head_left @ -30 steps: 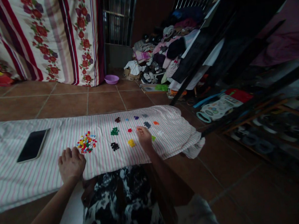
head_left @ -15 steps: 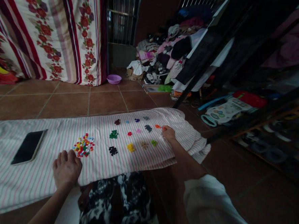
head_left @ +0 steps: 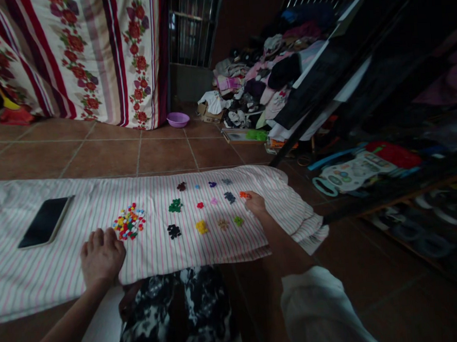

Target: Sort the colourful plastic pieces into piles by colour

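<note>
My right hand (head_left: 256, 203) reaches to the right end of the cloth, fingertips pinched together at a few small orange pieces (head_left: 245, 195); its fingers partly hide them. My left hand (head_left: 102, 255) lies palm down, fingers resting on the cloth beside a mixed heap of small colored pieces (head_left: 129, 221). Between the hands lie small single-color groups: black pieces (head_left: 174, 231), green pieces (head_left: 175, 205), yellow pieces (head_left: 201, 227), beige pieces (head_left: 223, 223), lime pieces (head_left: 238, 221), dark grey pieces (head_left: 229, 197), red pieces (head_left: 200, 205) and several others.
A striped cloth (head_left: 98, 199) covers the low surface. On its left lies a phone (head_left: 46, 222). Beyond are a tiled floor (head_left: 107, 155), a purple basin (head_left: 178, 120) and a heap of clothes (head_left: 254, 81). A shoe rack (head_left: 421, 221) stands at the right.
My right hand has brought its fingertips in to the orange group, closing the small gap between the orange pieces. My left hand stays put. The view has shifted slightly.
</note>
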{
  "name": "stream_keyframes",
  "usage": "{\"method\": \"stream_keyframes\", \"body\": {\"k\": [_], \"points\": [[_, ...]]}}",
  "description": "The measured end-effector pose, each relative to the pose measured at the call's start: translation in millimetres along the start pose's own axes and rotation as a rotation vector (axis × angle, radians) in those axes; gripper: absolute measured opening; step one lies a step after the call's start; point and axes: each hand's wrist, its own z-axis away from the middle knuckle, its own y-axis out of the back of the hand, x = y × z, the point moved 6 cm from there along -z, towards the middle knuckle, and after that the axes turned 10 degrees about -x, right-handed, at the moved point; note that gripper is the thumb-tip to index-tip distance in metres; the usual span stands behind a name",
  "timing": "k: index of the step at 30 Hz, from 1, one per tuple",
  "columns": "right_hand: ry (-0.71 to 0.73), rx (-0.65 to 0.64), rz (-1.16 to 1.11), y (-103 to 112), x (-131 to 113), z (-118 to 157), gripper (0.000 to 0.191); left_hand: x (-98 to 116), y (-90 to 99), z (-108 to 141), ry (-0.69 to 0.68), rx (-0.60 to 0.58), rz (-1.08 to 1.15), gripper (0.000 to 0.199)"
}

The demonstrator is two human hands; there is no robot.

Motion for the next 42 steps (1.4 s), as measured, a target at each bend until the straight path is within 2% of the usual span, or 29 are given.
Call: {"method": "stream_keyframes", "body": {"k": [5,15,20,24,28,31,35,38,42], "points": [[-0.059,-0.014,0.044,0.8,-0.3,2.5,0.036,0.7,2.2,1.3,-0.006,-0.021,-0.008,0.037],[-0.01,0.053,0.036,6.6,-10.5,10.5,0.035,-3.0,-4.8,-1.1,-0.012,0.014,0.02,0.038],[0.156,0.125,-0.012,4.4,-40.9,20.4,0.035,-5.7,-10.7,-2.3,0.001,0.028,0.036,0.041],[0.386,0.161,-0.134,-5.9,-88.7,40.3,0.032,-6.9,-14.1,-3.1,0.004,0.046,0.044,0.043],[0.594,0.083,-0.281,-32.8,-149.7,81.6,0.029,-7.6,-14.7,-3.2,0.011,0.049,0.073,0.045],[0.71,-0.068,-0.356,-65.3,-195.7,121.3,0.027,-7.8,-13.7,-2.9,0.012,0.044,0.087,0.046],[0.823,-0.301,-0.308,-113.9,-247.2,171.7,0.026,-8.2,-12.9,-2.2,0.01,0.055,0.098,0.045],[0.775,-0.398,-0.197,-145.6,-269.5,194.2,0.024,-7.9,-13.5,-1.9,0.003,0.077,0.099,0.045],[0.621,-0.384,-0.04,-170.4,-282.4,203.8,0.024,-7.5,-15.4,-2.6,-0.004,0.091,0.095,0.045]]}}
